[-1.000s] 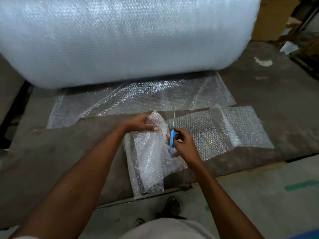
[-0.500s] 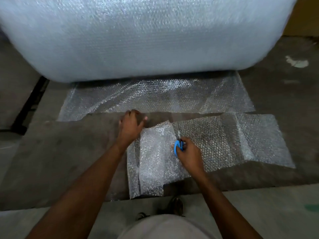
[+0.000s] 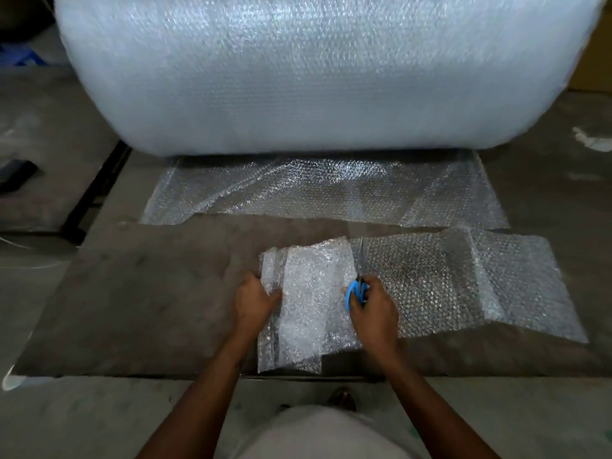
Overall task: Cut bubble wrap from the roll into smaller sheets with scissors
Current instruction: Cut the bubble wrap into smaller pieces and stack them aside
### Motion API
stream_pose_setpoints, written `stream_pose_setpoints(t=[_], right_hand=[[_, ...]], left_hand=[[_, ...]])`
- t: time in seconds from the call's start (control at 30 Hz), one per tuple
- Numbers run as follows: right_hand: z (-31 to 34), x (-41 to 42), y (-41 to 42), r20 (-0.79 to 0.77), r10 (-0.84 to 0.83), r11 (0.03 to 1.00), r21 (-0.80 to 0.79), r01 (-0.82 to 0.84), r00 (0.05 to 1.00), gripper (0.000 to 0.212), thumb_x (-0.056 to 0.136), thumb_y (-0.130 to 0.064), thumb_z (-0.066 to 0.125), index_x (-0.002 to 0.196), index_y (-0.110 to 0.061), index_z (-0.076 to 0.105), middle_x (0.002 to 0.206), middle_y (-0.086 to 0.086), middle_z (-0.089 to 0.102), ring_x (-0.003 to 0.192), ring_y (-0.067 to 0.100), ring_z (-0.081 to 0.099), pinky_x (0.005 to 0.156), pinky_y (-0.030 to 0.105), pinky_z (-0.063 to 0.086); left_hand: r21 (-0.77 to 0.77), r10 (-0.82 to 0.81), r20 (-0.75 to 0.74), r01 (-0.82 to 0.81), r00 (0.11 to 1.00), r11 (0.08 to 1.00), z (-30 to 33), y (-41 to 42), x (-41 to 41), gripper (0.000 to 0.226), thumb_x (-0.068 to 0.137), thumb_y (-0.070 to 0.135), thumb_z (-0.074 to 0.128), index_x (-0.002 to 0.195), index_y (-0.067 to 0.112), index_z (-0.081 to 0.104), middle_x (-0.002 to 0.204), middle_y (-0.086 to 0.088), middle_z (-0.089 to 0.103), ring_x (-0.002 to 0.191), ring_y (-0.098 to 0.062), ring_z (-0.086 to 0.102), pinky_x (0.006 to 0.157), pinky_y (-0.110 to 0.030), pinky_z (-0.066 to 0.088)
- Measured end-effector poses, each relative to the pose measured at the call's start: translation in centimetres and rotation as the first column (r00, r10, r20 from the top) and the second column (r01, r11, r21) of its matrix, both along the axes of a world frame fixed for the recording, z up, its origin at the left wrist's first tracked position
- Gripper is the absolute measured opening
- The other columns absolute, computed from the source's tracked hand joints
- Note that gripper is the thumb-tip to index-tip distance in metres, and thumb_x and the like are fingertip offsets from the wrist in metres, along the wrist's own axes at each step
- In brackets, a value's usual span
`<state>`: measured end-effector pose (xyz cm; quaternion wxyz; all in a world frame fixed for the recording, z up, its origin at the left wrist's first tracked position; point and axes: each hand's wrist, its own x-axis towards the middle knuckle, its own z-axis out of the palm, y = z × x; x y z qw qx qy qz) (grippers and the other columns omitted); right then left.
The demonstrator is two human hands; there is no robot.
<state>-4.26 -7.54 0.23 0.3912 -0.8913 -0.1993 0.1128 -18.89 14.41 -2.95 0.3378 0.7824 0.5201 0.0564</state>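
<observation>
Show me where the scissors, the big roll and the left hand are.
scissors [image 3: 357, 292]: head view, on the blue handle.
big roll [image 3: 298, 71]: head view, on its front face.
left hand [image 3: 254, 299]: head view, on the back of the hand.

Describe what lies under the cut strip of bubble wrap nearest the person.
The clear cut bubble wrap strip lies on a dark grey mat, visible through it. Its bunched left end, held by the left hand, hides what is beneath.
</observation>
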Motion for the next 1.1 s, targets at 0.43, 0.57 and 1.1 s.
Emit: stream_pose_setpoints(t=[0.43, 0.57, 1.1], right_hand=[[1.4, -0.4, 0.7, -0.108, -0.162, 0.984, 0.06, 0.169, 0.981, 0.043, 0.088, -0.011, 0.084, 0.129, -0.014, 0.07, 0.109, 0.009, 0.078, 0.097, 0.028, 0.075, 0.077, 0.023, 0.047], [1.9, -0.4, 0.2, -0.155, -0.222, 0.96, 0.136, 0.244, 0.963, 0.045, 0.088, -0.01, 0.085, 0.13, -0.013, 0.071, 0.109, 0.006, 0.078, 0.093, 0.02, 0.072, 0.062, 0.004, 0.039], [1.8, 0.0, -0.5, -0.352, -0.219, 0.888, 0.314, 0.336, 0.91, 0.054, 0.085, 0.003, 0.081, 0.131, -0.023, 0.07, 0.107, 0.009, 0.077, 0.082, 0.029, 0.077, 0.05, 0.038, 0.059]], left_hand=[[-0.142, 0.066, 0.236, -0.032, 0.97, 0.989, 1.5, 1.1, -1.4, 0.029, 0.107, 0.025, 0.063, 0.084, 0.009, 0.067, 0.07, -0.006, 0.067, 0.061, -0.022, 0.062, 0.06, -0.031, 0.038], [-0.264, 0.116, 0.354, -0.02, 0.928, 0.964, -0.2, 1.8, -1.3, 0.03, 0.102, 0.043, 0.061, 0.096, 0.016, 0.071, 0.075, 0.001, 0.071, 0.065, -0.027, 0.064, 0.063, -0.04, 0.052], [0.372, -0.047, 0.053, 0.024, 0.998, 0.928, 1.6, 0.1, -2.7, 0.069, 0.083, 0.016, 0.079, 0.14, 0.008, 0.042, 0.135, -0.022, 0.05, 0.115, -0.038, 0.056, 0.099, -0.049, 0.045]])
